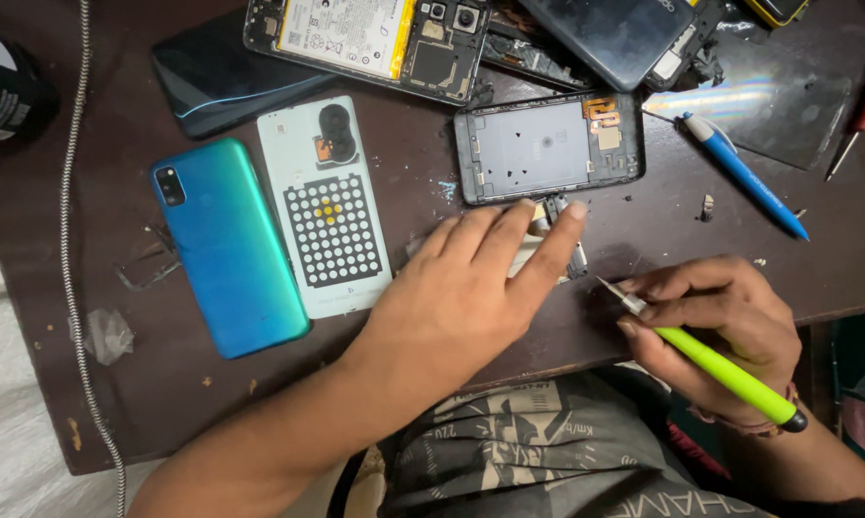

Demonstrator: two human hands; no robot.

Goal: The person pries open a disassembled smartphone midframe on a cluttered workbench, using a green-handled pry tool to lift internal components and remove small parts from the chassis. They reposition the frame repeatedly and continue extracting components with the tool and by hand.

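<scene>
Arms: bare to the elbow, no sleeves showing.
Right wrist: a thin bracelet (754,422) with reddish and gold beads.
Torso: dark grey shirt (538,451) with pale printed graphics.

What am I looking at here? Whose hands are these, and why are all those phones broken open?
This picture comes from a camera worn on a person's head, looking down, so you see what that person sees: their own two hands over a dark brown table.

The left hand lies flat, its fingertips pressing down some small parts beside an opened phone frame, a phone with its back taken off. The right hand holds a bright green tool with a metal tip, which points towards those small parts.

Around them lie other things: a blue-green phone face down, a white back cover with a grid of dots, a blue pen, a red-handled screwdriver, and more opened phones at the top. A braided cable runs down the left side.
</scene>
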